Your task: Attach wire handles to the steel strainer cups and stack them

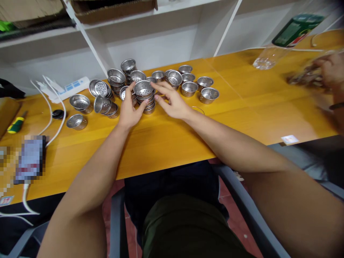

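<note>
A stack of small perforated metal cups stands upright on the table between my two hands. My left hand curves around its left side, the thumb across the front and the fingers by the top rim. From the right, my right hand meets the stack, its fingertips at the upper rim and its thumb lower on the side. More such cups stand around: tilted nested cups and a single cup to the left, taller stacks behind, and several cups to the right.
At the left lie a white power strip with cables, a yellow-green screwdriver and a pixelated phone-like device. White shelving rises behind the table. A plastic bottle and another person's hand are at the right.
</note>
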{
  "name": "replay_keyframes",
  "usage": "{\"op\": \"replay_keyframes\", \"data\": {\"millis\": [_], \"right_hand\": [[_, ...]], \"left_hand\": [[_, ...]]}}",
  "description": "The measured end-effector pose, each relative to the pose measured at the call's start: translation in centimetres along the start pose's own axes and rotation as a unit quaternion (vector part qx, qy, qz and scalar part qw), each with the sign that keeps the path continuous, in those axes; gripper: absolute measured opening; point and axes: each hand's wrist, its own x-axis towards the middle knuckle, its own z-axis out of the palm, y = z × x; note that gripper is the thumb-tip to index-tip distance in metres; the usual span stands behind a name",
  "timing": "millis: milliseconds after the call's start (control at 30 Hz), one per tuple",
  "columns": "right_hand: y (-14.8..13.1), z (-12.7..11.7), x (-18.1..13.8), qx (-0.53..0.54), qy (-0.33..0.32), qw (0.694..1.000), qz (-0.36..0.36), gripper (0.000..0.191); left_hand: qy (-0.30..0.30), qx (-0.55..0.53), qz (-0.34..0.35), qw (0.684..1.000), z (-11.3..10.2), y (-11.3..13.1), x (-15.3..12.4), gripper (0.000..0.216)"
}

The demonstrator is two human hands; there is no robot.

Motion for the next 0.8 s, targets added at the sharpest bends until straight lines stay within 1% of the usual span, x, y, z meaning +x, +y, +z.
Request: {"op": "replay_keyframes", "data": {"millis": [100, 167, 233, 267, 333, 400, 467, 533, 600, 667, 733, 800], "right_hand": [[-0.2, 0.0, -0.2, 0.005, -0.01, 1.0, -0.002, 0.078], [-0.2, 0.0, -0.4, 0.012, -0.014, 1.0, -0.009, 0.081], [-0.1, -0.1, -0.7, 0.013, -0.013, 1.0, -0.016, 0.083], [0.0, -0.1, -0.8, 0.012, -0.011, 1.0, -0.018, 0.084], [0.2, -0.2, -1.0, 0.009, -0.004, 1.0, -0.015, 0.086], [0.4, -0.4, -1.1, 0.003, 0.013, 1.0, -0.005, 0.085], [0.5, -0.6, -1.0, -0.005, 0.034, 0.999, 0.01, 0.079], [0.4, -0.7, -0.9, -0.008, 0.046, 0.999, 0.019, 0.067], [0.4, -0.8, -0.8, 0.001, 0.047, 0.999, 0.018, 0.056], [0.5, -0.8, -0.8, 0.017, 0.042, 0.999, 0.012, 0.051], [0.6, -0.7, -0.8, 0.029, 0.033, 0.999, 0.01, 0.05], [0.6, -0.6, -1.0, 0.036, 0.019, 0.999, 0.012, 0.051]], "left_hand": [[-0.002, 0.012, 0.007, 1.0, -0.2, 0.4, -0.2, 0.12], [-0.001, 0.037, 0.03, 0.999, -0.8, 0.4, -0.4, 0.125], [0.015, 0.06, 0.055, 0.997, -1.6, 0.2, -0.6, 0.126], [0.029, 0.067, 0.062, 0.995, -2.1, -0.1, -0.6, 0.123], [0.067, 0.072, 0.056, 0.994, -2.9, -0.9, -0.8, 0.109], [0.105, 0.071, 0.031, 0.991, -3.4, -2.1, -0.9, 0.089], [0.135, 0.068, -0.005, 0.989, -3.5, -3.3, -1.0, 0.071], [0.149, 0.069, -0.063, 0.984, -3.2, -4.1, -1.2, 0.063], [0.138, 0.082, -0.136, 0.978, -2.8, -4.1, -1.3, 0.066], [0.106, 0.101, -0.195, 0.97, -2.4, -3.3, -1.5, 0.074], [0.079, 0.116, -0.212, 0.967, -2.0, -2.2, -1.5, 0.08], [0.074, 0.126, -0.191, 0.971, -1.9, -1.2, -1.4, 0.089]]}}
